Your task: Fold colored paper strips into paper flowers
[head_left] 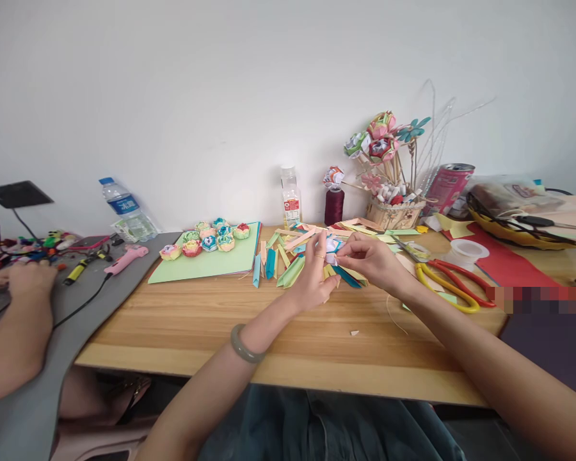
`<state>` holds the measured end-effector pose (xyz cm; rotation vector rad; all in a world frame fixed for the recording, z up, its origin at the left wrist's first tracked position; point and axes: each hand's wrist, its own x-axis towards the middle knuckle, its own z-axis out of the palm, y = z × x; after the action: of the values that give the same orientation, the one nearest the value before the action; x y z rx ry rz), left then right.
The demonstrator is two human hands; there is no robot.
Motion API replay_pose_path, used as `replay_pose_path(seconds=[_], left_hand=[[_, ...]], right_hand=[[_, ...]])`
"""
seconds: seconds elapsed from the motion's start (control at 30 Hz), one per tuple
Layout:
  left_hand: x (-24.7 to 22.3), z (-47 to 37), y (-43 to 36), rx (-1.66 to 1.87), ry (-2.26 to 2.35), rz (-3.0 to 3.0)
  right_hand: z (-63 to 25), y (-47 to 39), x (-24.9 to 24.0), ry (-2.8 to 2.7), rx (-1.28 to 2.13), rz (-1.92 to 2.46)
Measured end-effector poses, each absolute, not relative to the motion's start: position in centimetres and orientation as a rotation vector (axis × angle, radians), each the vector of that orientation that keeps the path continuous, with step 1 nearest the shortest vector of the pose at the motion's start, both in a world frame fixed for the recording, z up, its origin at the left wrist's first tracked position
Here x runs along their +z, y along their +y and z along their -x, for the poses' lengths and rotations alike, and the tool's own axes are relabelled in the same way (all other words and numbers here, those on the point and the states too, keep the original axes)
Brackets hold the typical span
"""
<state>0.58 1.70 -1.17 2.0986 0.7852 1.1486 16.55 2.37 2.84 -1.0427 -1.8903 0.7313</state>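
Note:
Between my two hands is a small folded paper piece [333, 246], white and blue, above the wooden table [211, 326]. My left hand [315, 272] grips its left side, a ring on one finger and a bangle at the wrist. The fingers of my right hand [370, 258] pinch its right edge. Folded paper strips [292, 272] in green, blue, yellow and peach lie around and behind both hands. To the left, several folded paper flowers [210, 242] rest on a light green sheet [173, 272].
Scissors [470, 298] with yellow and red handles lie right of my right hand. Behind stand a clear bottle [290, 198], a dark thread spool [335, 206] and a basket [396, 212] of paper flowers. At far left, another person's hands [31, 285] rest near a pink tool [126, 259].

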Motion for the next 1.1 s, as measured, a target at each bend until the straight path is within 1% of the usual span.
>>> replay_pose_path(seconds=[0.2, 0.37, 0.47, 0.53, 0.63, 0.73, 0.83, 1.0, 1.1], left_hand=[[-1.1, -0.5, 1.8, 1.146, 0.810, -2.074], [-1.1, -0.6, 1.8, 1.146, 0.819, -2.066], [-1.2, -0.7, 1.7, 1.152, 0.813, -2.083], [-1.2, -0.7, 1.7, 1.152, 0.809, -2.076], [-1.1, -0.6, 1.7, 1.152, 0.803, -2.012], [-0.8, -0.6, 1.8, 1.222, 0.800, -1.876], [-0.5, -0.5, 1.9, 1.288, 0.747, -1.663], [-0.2, -0.4, 2.1, 1.142, 0.568, -1.336], [-0.5, -0.5, 2.3, 1.091, 0.586, -1.241]], right_hand=[[-16.4, 2.4, 2.8, -1.893, 0.764, 1.055], [-16.4, 2.5, 2.7, -1.934, 0.636, 1.072], [-16.3, 2.6, 2.6, -1.929, 0.624, 1.120], [-16.3, 2.6, 2.6, -1.900, 0.660, 1.140], [-16.3, 2.4, 2.9, -1.872, 0.800, 1.118], [-16.5, 2.0, 3.5, -1.903, 0.889, 1.060], [-16.6, 1.5, 4.2, -1.847, 0.834, 1.058], [-16.5, 0.9, 4.8, -1.768, 0.670, 0.950], [-16.4, 0.7, 4.7, -1.797, 0.587, 0.895]])
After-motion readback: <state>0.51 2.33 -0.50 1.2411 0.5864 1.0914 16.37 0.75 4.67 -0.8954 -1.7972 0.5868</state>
